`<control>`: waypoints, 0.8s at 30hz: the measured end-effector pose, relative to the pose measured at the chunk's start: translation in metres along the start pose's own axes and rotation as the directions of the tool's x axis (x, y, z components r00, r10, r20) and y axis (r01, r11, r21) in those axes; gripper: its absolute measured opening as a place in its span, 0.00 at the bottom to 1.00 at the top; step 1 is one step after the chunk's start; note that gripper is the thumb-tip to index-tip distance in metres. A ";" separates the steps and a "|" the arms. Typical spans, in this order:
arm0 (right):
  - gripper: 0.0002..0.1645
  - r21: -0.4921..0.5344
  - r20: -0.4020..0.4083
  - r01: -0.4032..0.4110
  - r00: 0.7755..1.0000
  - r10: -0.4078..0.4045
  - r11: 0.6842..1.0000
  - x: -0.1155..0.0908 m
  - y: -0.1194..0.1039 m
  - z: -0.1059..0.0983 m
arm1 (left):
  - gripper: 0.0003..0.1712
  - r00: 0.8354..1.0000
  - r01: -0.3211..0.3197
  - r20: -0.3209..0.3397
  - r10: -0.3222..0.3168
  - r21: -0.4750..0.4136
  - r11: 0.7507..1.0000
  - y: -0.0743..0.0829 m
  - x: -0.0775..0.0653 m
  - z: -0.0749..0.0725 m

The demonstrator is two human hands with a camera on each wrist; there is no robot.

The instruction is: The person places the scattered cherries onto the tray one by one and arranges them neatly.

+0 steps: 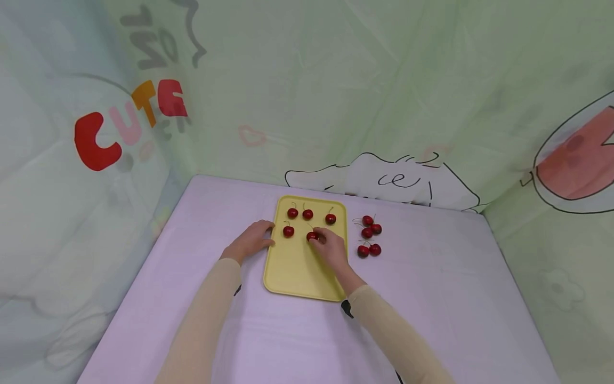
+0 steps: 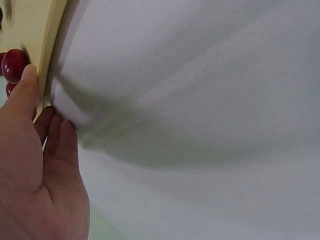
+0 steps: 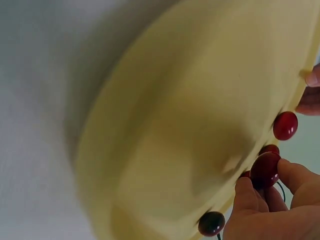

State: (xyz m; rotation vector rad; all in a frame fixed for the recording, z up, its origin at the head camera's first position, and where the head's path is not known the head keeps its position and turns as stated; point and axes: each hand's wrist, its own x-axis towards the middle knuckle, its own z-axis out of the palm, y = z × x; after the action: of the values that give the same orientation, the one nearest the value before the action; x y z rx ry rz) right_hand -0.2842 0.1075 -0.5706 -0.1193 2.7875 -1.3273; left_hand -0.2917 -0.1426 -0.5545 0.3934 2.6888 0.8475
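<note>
A yellow rectangular tray (image 1: 299, 272) lies on the table with several red, stemmed cherries in its far half. My right hand (image 1: 331, 249) is over the tray's middle and pinches a cherry (image 3: 265, 169) between thumb and fingers; whether that cherry touches the tray I cannot tell. At the tray's left edge, my left hand (image 1: 250, 240) holds the rim, its thumb (image 2: 27, 87) on the rim and its fingers at the outer side. Nearest to the held cherry on the left sits another cherry (image 1: 288, 231); a further cherry (image 1: 330, 218) lies near the far right corner.
Right of the tray, several loose cherries (image 1: 367, 232) lie in a small cluster on the lilac tablecloth (image 1: 431, 288). Printed fabric (image 1: 297, 90) hangs as walls behind the table and along both sides.
</note>
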 end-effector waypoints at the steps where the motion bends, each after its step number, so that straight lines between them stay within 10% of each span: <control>1: 0.23 -0.001 0.002 -0.003 1.000 0.003 1.000 -0.001 -0.001 0.002 | 0.32 1.000 -0.004 0.001 0.004 0.002 1.000 0.000 0.000 0.000; 24: 0.22 -0.089 -0.023 0.034 0.999 -0.036 0.995 0.003 -0.019 0.007 | 0.31 1.000 -0.015 -0.011 0.015 0.010 1.000 -0.005 0.002 0.002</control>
State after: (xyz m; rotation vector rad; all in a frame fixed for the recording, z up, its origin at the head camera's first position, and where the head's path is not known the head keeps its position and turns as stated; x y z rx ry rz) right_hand -0.2859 0.0900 -0.5607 -0.1567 2.8789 -1.2200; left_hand -0.2938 -0.1449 -0.5595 0.4130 2.7048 0.8435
